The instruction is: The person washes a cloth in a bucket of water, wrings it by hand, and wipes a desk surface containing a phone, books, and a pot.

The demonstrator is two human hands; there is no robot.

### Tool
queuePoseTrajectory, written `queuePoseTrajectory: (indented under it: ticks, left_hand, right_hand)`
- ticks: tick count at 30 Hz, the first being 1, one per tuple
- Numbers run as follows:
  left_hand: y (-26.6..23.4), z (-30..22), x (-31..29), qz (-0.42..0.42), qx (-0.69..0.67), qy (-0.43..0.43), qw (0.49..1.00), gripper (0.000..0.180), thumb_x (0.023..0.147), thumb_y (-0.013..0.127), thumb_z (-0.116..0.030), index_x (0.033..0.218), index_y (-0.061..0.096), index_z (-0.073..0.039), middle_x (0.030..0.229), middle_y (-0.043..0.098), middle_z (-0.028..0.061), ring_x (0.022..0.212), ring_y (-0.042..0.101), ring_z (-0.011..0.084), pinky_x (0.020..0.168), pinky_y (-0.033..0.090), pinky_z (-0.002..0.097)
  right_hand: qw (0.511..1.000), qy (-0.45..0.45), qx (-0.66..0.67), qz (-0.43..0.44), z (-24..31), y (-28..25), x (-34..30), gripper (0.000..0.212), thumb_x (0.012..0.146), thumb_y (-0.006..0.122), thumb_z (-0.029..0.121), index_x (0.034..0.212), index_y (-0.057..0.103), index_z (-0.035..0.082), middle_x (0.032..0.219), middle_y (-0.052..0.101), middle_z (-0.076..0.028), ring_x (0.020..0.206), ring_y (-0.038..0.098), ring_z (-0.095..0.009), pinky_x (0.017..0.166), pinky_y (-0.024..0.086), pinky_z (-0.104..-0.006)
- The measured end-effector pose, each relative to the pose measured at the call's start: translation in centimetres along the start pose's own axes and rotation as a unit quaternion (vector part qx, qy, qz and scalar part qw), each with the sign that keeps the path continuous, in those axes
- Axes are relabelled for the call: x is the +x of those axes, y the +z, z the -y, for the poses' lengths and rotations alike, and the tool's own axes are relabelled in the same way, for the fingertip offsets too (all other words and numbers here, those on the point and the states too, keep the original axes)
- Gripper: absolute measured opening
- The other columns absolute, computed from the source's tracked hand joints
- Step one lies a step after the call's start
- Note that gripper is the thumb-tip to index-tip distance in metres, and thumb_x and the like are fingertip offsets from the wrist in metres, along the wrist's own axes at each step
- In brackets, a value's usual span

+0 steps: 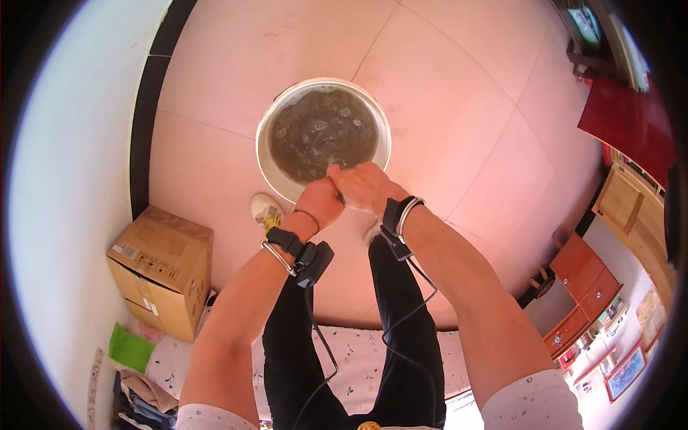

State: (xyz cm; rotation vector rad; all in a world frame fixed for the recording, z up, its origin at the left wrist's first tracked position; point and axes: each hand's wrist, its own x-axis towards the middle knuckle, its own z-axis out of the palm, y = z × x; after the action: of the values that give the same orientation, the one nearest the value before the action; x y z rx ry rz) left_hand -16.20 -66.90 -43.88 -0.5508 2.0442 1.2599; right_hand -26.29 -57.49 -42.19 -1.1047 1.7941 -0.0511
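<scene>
Pink tiled floor (459, 107) across most of the view, with pale grout lines bending toward the rim. White wall (64, 179) on the left, edged by a dark skirting strip (140, 136).

Round white basin (324, 136) on the floor in the far middle, filled with dark murky water and a few bubbles on top. What lies under the water, cannot tell.

Cardboard box (163, 269) near the left wall, closed, with a green cloth (130, 347) and a pile of folded clothes (143, 401) just beside it, nearer. Red wooden cabinet with drawers (584, 287) on the right, well apart from the basin. Floral sheet (351, 358) along the near edge, under black trousered legs (401, 337).

Both forearms reaching from the near edge up to the near rim of the basin. Left hand (320, 202) closed into a fist, right hand (365, 185) also curled shut, the two touching each other over the near rim. Something small seems pinched between them, but too hidden to tell what. Black wrist device with metal bangle (297, 252) on the left wrist, a similar one (398, 215) on the right, thin black cables hanging down from both.

One pale shoe (266, 210) just left of the left hand, touching the floor beside the basin.
</scene>
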Motion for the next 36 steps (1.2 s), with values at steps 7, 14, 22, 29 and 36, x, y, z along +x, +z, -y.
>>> queuePoseTrajectory:
  ticks: [7,14,22,29,36]
  left_hand:
    - [-1.9,-1.8,-1.9,-0.011,-0.061,-0.049,0.997,0.021,0.073,0.057,-0.015,0.078,0.062,0.005,0.081,0.061,0.0268,0.082,0.059,0.0409,0.072,0.048,0.0436]
    - [-1.7,-1.5,-3.9,-0.022,-0.107,-0.077,0.991,0.023,0.07,0.06,-0.017,0.078,0.063,0.004,0.078,0.061,0.0262,0.079,0.061,0.0402,0.07,0.048,0.0429]
    - [-4.2,-4.1,-5.3,-0.003,-0.123,-0.081,0.989,0.025,0.07,0.061,-0.018,0.083,0.062,0.003,0.081,0.063,0.0244,0.083,0.06,0.0392,0.071,0.048,0.0408]
    - [-6.5,-3.9,-6.5,-0.104,-0.035,0.023,0.994,0.042,0.074,0.059,-0.009,0.114,0.045,-0.002,0.092,0.06,0.0221,0.088,0.057,0.0401,0.074,0.047,0.0444]
    - [-9.3,-7.3,-10.8,-0.229,0.008,0.164,0.96,0.059,0.069,0.057,0.007,0.124,0.039,-0.003,0.11,0.05,0.021,0.102,0.049,0.0407,0.083,0.044,0.0437]
  right_hand:
    - [0.996,-0.073,-0.055,-0.023,0.9,-2.3,-0.6,0.014,0.082,0.049,0.016,0.093,0.051,0.008,0.073,0.064,-0.013,0.072,0.064,-0.031,0.058,0.049,-0.0402]
    - [0.992,-0.102,-0.068,-0.003,2.5,-3.8,-1.9,0.015,0.083,0.047,0.015,0.091,0.056,0.007,0.077,0.066,-0.013,0.076,0.065,-0.03,0.064,0.05,-0.0392]
    - [0.997,-0.07,-0.017,-0.034,3.4,-5.6,-3.9,0.014,0.081,0.05,0.015,0.092,0.054,0.01,0.081,0.063,-0.012,0.081,0.062,-0.029,0.067,0.049,-0.0378]
    - [0.967,-0.073,0.052,-0.238,6.5,-5.7,-7.0,0.018,0.086,0.049,0.015,0.099,0.054,0.005,0.092,0.055,-0.016,0.085,0.058,-0.034,0.074,0.048,-0.042]
    - [0.879,-0.012,0.437,-0.189,9.3,-9.1,-11.4,0.036,0.087,0.057,0.023,0.115,0.048,0.002,0.077,0.055,-0.008,0.067,0.058,-0.019,0.063,0.047,-0.0328]
